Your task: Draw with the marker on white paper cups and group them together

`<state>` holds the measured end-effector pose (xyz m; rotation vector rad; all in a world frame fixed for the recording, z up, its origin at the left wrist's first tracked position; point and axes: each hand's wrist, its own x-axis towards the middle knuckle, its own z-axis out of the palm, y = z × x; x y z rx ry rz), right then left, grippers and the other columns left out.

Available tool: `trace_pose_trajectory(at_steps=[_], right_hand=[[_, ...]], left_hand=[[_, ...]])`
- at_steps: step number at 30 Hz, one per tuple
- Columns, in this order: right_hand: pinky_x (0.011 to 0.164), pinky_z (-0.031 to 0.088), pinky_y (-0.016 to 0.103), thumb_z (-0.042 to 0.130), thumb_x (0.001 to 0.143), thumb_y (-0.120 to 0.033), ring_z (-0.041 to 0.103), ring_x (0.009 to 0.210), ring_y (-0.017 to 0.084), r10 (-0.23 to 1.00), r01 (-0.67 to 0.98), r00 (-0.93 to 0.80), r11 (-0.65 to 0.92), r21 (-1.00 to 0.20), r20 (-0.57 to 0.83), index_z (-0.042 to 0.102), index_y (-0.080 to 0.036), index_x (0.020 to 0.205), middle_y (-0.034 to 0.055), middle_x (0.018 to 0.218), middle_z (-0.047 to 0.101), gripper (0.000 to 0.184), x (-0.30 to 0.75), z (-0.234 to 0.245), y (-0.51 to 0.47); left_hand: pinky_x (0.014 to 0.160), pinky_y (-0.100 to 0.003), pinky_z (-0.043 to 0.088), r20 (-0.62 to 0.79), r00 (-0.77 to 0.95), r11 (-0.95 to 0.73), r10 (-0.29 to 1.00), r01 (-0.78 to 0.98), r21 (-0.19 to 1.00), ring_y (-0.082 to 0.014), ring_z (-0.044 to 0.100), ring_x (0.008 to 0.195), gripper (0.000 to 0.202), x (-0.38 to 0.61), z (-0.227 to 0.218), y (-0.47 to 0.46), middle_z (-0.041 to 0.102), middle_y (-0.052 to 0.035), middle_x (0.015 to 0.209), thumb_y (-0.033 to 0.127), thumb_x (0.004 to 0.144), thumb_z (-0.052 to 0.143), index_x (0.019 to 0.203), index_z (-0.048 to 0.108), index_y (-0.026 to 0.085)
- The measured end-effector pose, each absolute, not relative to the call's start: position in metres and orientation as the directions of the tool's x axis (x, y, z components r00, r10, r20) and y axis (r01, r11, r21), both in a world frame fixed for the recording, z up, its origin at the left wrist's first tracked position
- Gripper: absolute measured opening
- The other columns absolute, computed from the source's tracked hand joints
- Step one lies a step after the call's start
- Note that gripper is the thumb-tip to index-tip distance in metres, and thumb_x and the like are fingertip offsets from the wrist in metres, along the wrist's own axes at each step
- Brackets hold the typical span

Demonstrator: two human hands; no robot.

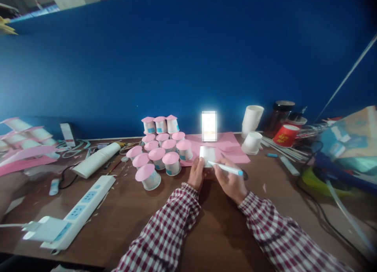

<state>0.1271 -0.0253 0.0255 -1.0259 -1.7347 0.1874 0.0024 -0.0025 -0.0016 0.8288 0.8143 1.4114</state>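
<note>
My left hand (197, 174) is closed around a white paper cup (208, 154), held just above the table. A white marker with a blue end (229, 169) is gripped in my right hand (228, 181), its tip at or near the cup's side; I cannot tell if it touches. Behind the cup lie pink paper sheets (232, 146). To the left of my hands stand several paper cups with pink paper tops (156, 157), some with blue patches on their sides.
A power strip (81, 209) and a long stack of cups (97, 160) lie at left. Upright white cups (252, 121), a red cup (285, 135) and a yellow-green basket (315, 181) stand at right. Another person's hand (13, 187) blurs at far left, near pink paper. A blue partition (188, 60) rises behind.
</note>
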Motion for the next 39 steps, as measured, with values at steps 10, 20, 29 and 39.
trace_pose_trajectory(at_steps=[10, 20, 29, 39], right_hand=[[0.065, 0.047, 0.025, 0.048, 0.089, -0.030, 0.059, 0.066, 0.015, 0.703, 0.554, -0.040, 0.607, -0.570, 0.710, 0.057, -0.018, 0.082, 0.0029, 0.073, 0.062, 0.015, 0.1285, 0.0248, -0.0241], [0.064, 0.049, 0.026, 0.048, 0.089, -0.031, 0.059, 0.064, 0.015, 0.683, 0.581, -0.013, 0.599, -0.550, 0.731, 0.057, -0.019, 0.082, 0.0031, 0.072, 0.063, 0.016, 0.1305, 0.0285, -0.0229], [0.061, 0.048, 0.025, 0.049, 0.088, -0.031, 0.059, 0.064, 0.014, 0.700, 0.552, 0.031, 0.583, -0.596, 0.713, 0.056, -0.019, 0.085, 0.0024, 0.073, 0.063, 0.015, 0.1346, 0.0250, -0.0180], [0.059, 0.048, 0.025, 0.049, 0.088, -0.032, 0.059, 0.064, 0.014, 0.701, 0.552, 0.048, 0.575, -0.604, 0.711, 0.057, -0.018, 0.084, 0.0027, 0.072, 0.062, 0.017, 0.1355, 0.0250, -0.0171]], left_hand=[[0.057, -0.023, 0.040, 0.014, 0.006, -0.010, 1.000, -0.455, 0.891, -0.0110, 0.050, 0.064, 0.036, 0.0020, -0.0012, -0.0034, 0.055, -0.0005, 0.077, 0.049, 0.078, 0.057, 0.095, 0.054, 0.017], [0.062, -0.026, 0.046, 0.042, 0.012, -0.032, 0.999, -0.455, 0.890, -0.0141, 0.056, 0.070, 0.033, 0.0024, -0.0042, -0.0020, 0.059, -0.0022, 0.083, 0.047, 0.080, 0.056, 0.095, 0.055, 0.018], [0.069, -0.030, 0.050, 0.025, 0.009, -0.018, 1.000, -0.449, 0.894, -0.0190, 0.060, 0.083, 0.037, 0.0018, -0.0054, -0.0025, 0.062, -0.0088, 0.101, 0.048, 0.079, 0.057, 0.100, 0.057, 0.017], [0.071, -0.031, 0.051, 0.012, 0.019, -0.003, 1.000, -0.444, 0.896, -0.0204, 0.059, 0.091, 0.039, 0.0011, -0.0039, -0.0040, 0.061, -0.0097, 0.107, 0.047, 0.080, 0.057, 0.105, 0.057, 0.018]])
